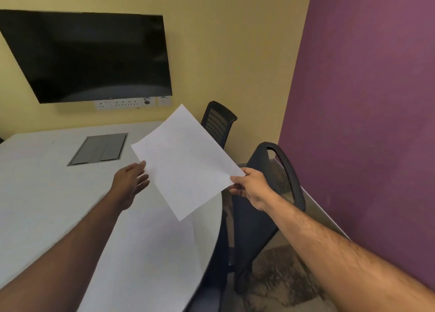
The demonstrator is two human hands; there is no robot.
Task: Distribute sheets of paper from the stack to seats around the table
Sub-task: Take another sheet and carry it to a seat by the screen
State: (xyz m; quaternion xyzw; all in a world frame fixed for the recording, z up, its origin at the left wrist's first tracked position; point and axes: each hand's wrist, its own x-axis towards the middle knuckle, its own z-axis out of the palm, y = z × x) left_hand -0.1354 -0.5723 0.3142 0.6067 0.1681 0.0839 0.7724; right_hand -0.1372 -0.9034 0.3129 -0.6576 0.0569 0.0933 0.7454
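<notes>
One sheet of paper (186, 161) is up in the air — pinched at its right-hand corner by the right hand (250, 188), thumb on top, fingers curled beneath, a firm closed grip on that corner alone. Across from it the left hand (130, 184) is spread wide, palm turned toward the page, its fingertips right at the sheet's left edge at about nine o'clock; whether they actually touch the paper I cannot tell, but that grip is open and holding nothing.

The sheet hangs tilted, its far corner pointing to twelve o'clock and its near corner drooping at six, above the rounded right end of the white desk (47, 205). So this looks like the delivery step: a page carried out to a seat and about to be set down. The stack itself is not in view.

Out at two o'clock from the paper a dark office chair (268, 194) is tucked against the desk edge, and a second chair (219, 122) stands farther back at twelve to one o'clock near the yellow wall. No sheet lies on the desk surface in front of either — both places appear unserved.

Next move, as I read it — lower the page flat onto the desk in front of the nearer chair, the left hand steadying or smoothing that loose edge, then let the right-hand pinch go without dragging the sheet askew.
</notes>
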